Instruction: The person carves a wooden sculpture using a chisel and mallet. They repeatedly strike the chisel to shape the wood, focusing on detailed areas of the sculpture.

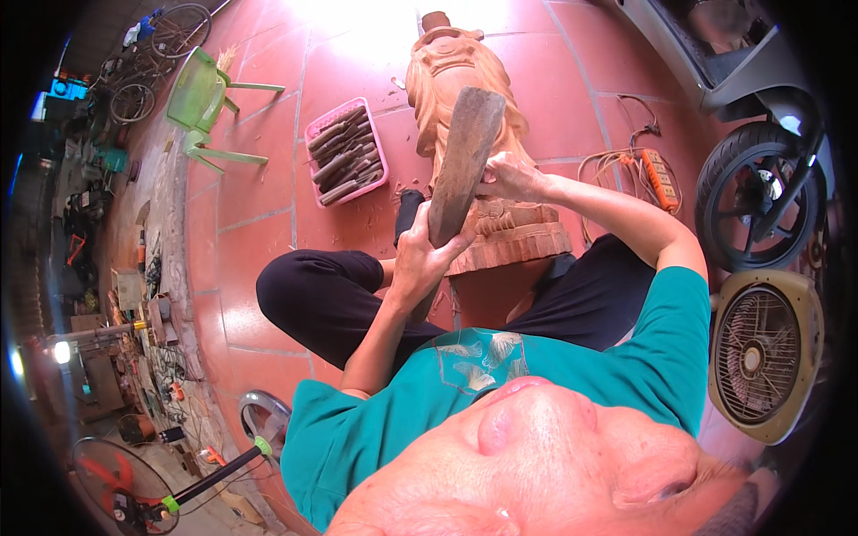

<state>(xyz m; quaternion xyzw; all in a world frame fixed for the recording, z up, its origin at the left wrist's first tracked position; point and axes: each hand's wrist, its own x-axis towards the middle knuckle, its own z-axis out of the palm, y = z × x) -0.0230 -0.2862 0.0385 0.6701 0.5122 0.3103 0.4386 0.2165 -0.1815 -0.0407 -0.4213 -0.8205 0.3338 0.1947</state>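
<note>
My left hand [429,255] is wrapped round a long, flat, worn wooden club [470,134], which slants up and away over the work. Beyond it, a carved wooden statue [456,67] of a robed figure lies on the floor, its stepped base toward me between my legs. Against the statue's lower part, my right hand [514,177] is closed, fingers curled together. The club covers part of those fingers, so whatever they grip is hidden. Left of the statue, a pink plastic basket [382,179] holds several dark-handled carving chisels [344,156].
On the right are an orange power strip [660,181] with loose cords, a scooter wheel [760,196] and a box fan [764,353]. A green plastic chair [198,94] is at the far left. Wood chips dot the red tiles [255,210]. Tools and clutter line the left edge.
</note>
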